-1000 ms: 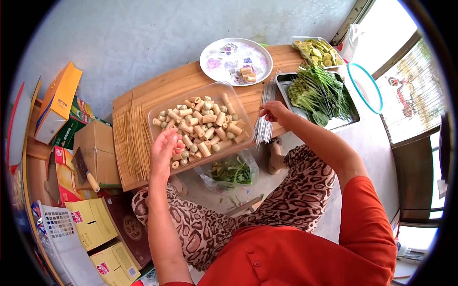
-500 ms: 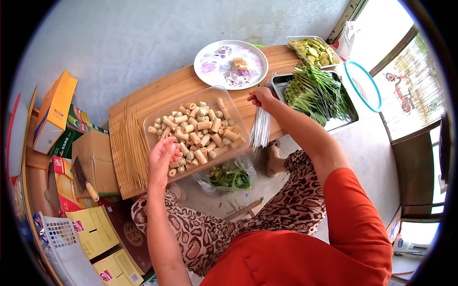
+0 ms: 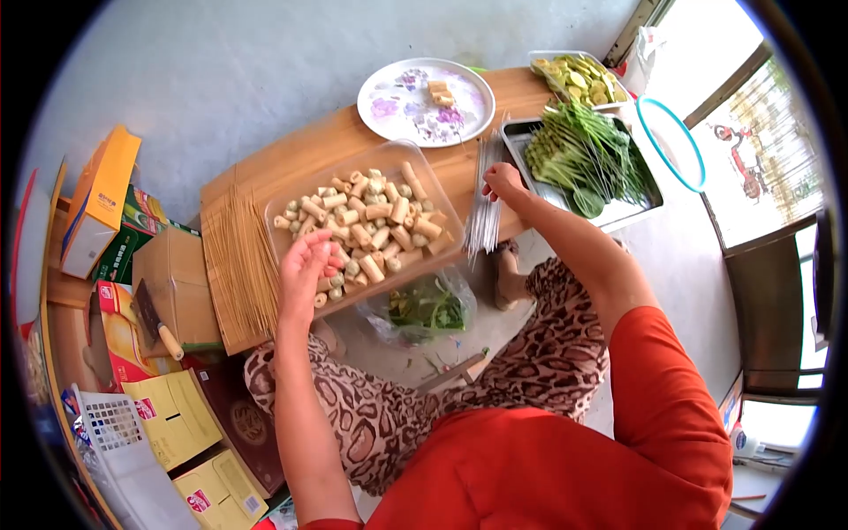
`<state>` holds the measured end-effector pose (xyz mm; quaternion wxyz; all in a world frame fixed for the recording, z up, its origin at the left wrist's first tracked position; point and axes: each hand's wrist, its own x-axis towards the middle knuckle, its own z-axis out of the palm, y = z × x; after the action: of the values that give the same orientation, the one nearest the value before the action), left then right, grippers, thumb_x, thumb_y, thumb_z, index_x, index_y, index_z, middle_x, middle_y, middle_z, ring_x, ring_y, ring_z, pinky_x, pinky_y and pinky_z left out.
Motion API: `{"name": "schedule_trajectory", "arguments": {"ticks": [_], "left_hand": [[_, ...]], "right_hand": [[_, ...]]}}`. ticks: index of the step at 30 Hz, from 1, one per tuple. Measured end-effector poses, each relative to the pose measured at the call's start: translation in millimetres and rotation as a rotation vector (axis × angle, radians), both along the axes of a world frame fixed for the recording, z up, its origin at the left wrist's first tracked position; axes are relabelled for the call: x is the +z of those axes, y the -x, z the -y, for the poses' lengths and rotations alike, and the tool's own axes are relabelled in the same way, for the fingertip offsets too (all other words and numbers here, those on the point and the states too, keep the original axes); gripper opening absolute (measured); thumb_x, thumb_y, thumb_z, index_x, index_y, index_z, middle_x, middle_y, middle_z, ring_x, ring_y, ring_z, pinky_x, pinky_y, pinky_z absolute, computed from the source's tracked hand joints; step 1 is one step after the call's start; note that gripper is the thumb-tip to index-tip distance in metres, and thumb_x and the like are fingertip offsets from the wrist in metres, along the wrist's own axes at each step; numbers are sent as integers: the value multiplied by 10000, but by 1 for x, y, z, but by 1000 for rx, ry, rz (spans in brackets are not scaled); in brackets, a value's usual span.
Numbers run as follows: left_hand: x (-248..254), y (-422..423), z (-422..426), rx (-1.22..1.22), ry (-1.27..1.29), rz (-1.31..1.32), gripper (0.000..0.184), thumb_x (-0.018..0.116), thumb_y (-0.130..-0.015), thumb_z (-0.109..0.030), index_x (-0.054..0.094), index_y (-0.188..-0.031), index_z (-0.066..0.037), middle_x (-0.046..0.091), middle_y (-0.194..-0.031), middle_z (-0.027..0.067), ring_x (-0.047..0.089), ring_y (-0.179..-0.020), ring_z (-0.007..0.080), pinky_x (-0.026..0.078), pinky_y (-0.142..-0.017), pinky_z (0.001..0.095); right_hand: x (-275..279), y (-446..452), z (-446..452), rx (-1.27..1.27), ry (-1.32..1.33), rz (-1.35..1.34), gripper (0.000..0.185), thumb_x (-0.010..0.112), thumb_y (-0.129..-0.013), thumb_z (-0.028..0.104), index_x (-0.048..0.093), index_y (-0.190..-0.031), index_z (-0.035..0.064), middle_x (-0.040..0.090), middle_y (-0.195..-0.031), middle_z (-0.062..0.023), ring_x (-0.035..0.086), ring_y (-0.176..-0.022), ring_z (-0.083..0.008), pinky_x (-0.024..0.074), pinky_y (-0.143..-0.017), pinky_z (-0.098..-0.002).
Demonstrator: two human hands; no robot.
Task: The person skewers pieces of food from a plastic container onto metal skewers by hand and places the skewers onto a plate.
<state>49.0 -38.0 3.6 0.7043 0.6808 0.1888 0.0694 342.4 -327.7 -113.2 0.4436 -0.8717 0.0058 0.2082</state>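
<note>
A clear plastic tub (image 3: 448, 190) on the wooden table holds many short tan rolls (image 3: 360, 235), mixed with small pale green-grey round pieces. Over the tub's near left corner is my left hand (image 3: 306, 263), palm partly up, fingers loosely bent and apart, with nothing visible in them. My right hand (image 3: 503, 180) is at a bundle of thin metal skewers (image 3: 481, 223) just right of the tub. Its fingertips are pinched together on the skewers; how many they grip is hidden. A flowered round tray (image 3: 384, 124) behind the tub carries a few tan rolls (image 3: 440, 93).
Bamboo skewers (image 3: 238, 274) lie left of the tub on the wooden table (image 3: 265, 175). Right of the metal skewers stand a metal tray (image 3: 638, 212) of leafy greens (image 3: 587, 159) and a dish of sliced vegetable (image 3: 579, 79). A cleaver (image 3: 159, 322) leans by cardboard boxes (image 3: 177, 274).
My right hand has moved from above the upper part of the metal skewers down toward me along the bundle. My left hand stays at the tub's corner. The view has tilted slightly.
</note>
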Motion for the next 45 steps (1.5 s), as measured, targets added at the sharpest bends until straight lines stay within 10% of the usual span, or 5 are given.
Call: {"name": "schedule_trajectory", "arguments": {"ticks": [6,14,28,45], "left_hand": [[-6,2,-2,2,16,-5,288,535,-935,-196,544,-1147,-2,625,-936,55,598,-770,90,480,-665,198],[-11,1,-6,22,6,-36,297,525,-938,-201,538,-1156,0,620,-947,62,598,-766,94,481,-652,197],[-18,-11,-1,-15,1,-72,265,560,-910,-192,574,-1119,-30,627,-932,45,605,-742,95,471,-633,204],[-36,-27,9,36,-45,-92,264,545,-909,-167,575,-1134,-32,629,-890,41,606,-699,93,467,-581,195]], "right_hand": [[7,37,15,183,477,18,349,560,-776,262,652,-521,42,638,-544,-40,638,-515,-155,526,-595,-284],[10,40,6,147,523,39,289,588,-778,255,675,-635,19,654,-585,-58,647,-533,-164,530,-619,-291],[14,40,10,-36,16,-262,80,589,-817,96,581,-770,31,625,-621,-92,573,-429,-173,339,-349,-277],[85,96,-31,64,-796,-447,93,519,-908,157,538,-929,68,613,-666,-96,486,-419,-139,364,-382,-251]]}}
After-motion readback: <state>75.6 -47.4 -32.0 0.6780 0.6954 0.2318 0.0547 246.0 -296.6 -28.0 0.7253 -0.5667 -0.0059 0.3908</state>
